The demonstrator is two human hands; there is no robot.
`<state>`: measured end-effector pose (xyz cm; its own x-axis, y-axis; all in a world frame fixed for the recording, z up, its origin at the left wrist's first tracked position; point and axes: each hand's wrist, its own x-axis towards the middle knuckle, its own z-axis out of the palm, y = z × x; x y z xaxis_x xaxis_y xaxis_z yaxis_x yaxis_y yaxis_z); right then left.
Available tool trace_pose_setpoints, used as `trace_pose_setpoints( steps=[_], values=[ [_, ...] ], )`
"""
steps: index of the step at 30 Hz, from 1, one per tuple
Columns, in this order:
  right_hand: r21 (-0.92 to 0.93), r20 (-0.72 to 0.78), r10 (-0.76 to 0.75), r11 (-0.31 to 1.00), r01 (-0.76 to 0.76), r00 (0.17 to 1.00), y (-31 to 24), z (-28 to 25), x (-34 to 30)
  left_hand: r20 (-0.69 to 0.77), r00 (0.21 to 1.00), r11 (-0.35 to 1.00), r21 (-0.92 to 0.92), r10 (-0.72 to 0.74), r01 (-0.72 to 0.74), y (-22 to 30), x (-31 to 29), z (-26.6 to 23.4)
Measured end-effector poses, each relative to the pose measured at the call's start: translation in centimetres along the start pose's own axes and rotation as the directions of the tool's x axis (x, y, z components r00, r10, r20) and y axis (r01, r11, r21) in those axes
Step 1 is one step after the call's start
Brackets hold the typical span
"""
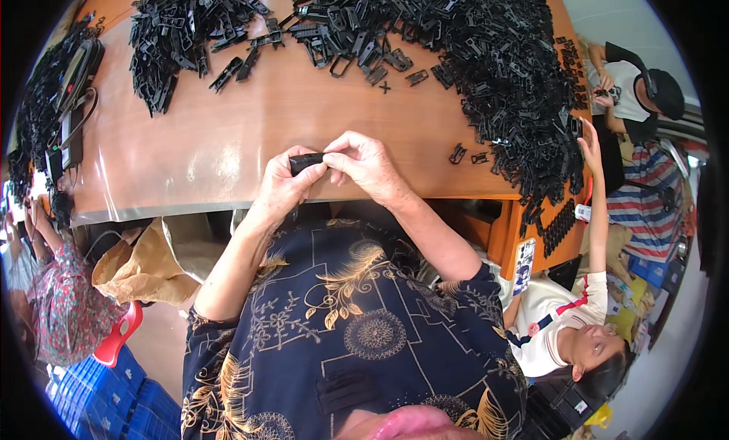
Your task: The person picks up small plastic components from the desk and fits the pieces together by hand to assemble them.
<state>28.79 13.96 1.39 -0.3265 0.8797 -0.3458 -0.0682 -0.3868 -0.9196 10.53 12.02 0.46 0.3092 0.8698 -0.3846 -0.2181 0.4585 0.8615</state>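
Just past the table's near edge, both my hands meet around one small black plastic part (306, 164). My left hand (282, 183) is closed on its body, thumb along the near side. The fingers of my right hand (367, 165) pinch at its right end; whether they hold a second small piece there is hidden. Beyond my hands, a heap of black plastic clips (345, 30) lies across the far side of the table, with a few loose ones nearer to me. Two single clips (457, 153) rest to the right of my hands.
The brown table (182, 144) has a clear sheet over it. A large pile of black parts (516, 83) covers its right side. One person (569, 326) at right reaches to that pile; another in a black cap (667, 94) sits beyond. At left are a paper sack (140, 269) and blue crates (99, 394).
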Motion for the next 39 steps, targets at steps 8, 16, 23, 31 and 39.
trace_pose_setpoints(
  steps=[8,16,23,31,39],
  values=[
    [-0.047,-0.042,-0.061,0.997,0.059,0.997,0.0,-0.3,0.6,0.036,0.999,0.999,0.024,0.030,-0.031,0.2,1.2,-0.2],
    [-0.426,0.115,-0.382,0.815,0.393,0.917,2.8,1.1,0.5,-0.098,0.994,0.998,0.010,0.056,-0.056,0.0,-2.8,-2.6],
    [-0.393,0.160,-0.425,0.801,0.452,0.891,4.3,0.1,2.2,-0.338,0.935,0.902,-0.361,0.110,-0.237,-4.1,-10.7,-8.7],
    [-0.424,0.134,-0.446,0.781,0.458,0.885,3.7,0.6,2.2,-0.449,0.831,0.334,-0.878,-0.328,-0.343,-13.7,-9.5,-16.6],
    [-0.455,0.145,-0.481,0.744,0.490,0.865,4.3,0.4,1.4,-0.552,0.690,0.291,-0.834,-0.468,-0.470,-18.7,-8.0,-18.2]
  ],
)
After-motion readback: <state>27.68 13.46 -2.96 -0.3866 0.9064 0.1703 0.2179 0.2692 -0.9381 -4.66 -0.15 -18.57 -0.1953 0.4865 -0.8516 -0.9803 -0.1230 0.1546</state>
